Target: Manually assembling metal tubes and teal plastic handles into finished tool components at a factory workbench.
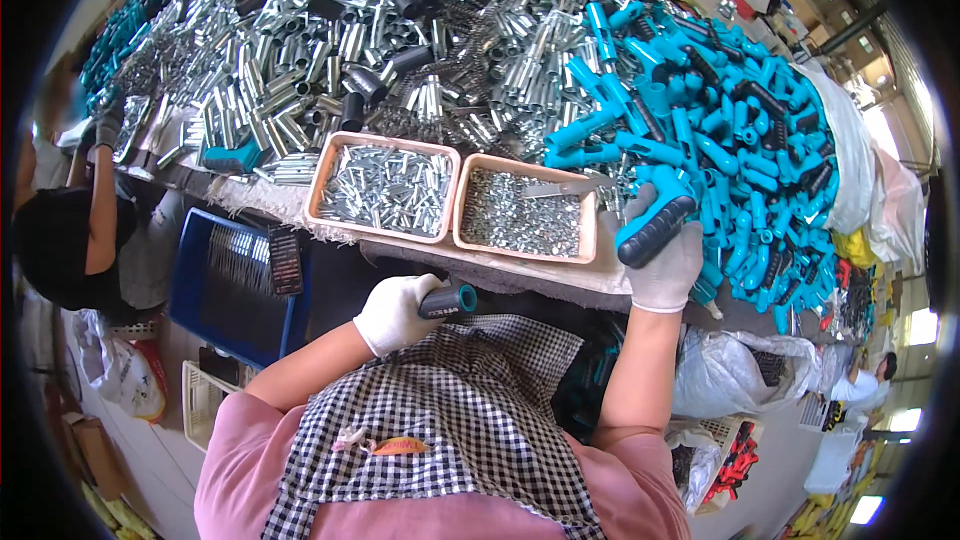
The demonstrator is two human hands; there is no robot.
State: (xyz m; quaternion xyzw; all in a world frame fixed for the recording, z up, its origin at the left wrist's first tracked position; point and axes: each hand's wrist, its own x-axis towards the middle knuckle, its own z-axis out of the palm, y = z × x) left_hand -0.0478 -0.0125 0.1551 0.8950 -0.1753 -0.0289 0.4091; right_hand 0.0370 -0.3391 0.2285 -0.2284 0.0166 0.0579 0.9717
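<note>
My left hand (397, 315), in a white glove, is closed around a black tubular handle piece (446, 302) with a teal ring at its open end. It is held low, just off the table's front edge. My gloved right hand (668, 265) grips a teal plastic handle housing (661, 202) with a black ribbed grip, at the near edge of a large heap of similar teal handles (745, 140). Between the hands stand two shallow pinkish trays. The left tray (311, 202) holds metal pins; the right tray (457, 225) holds tiny metal parts and a flat metal strip (570, 187).
Metal tubes and springs (330, 50) pile high across the back of the table. Below at the left is a blue crate (185, 270) of thin metal parts. Another person (75, 240) works at the far left. White sacks (745, 370) stand at the lower right.
</note>
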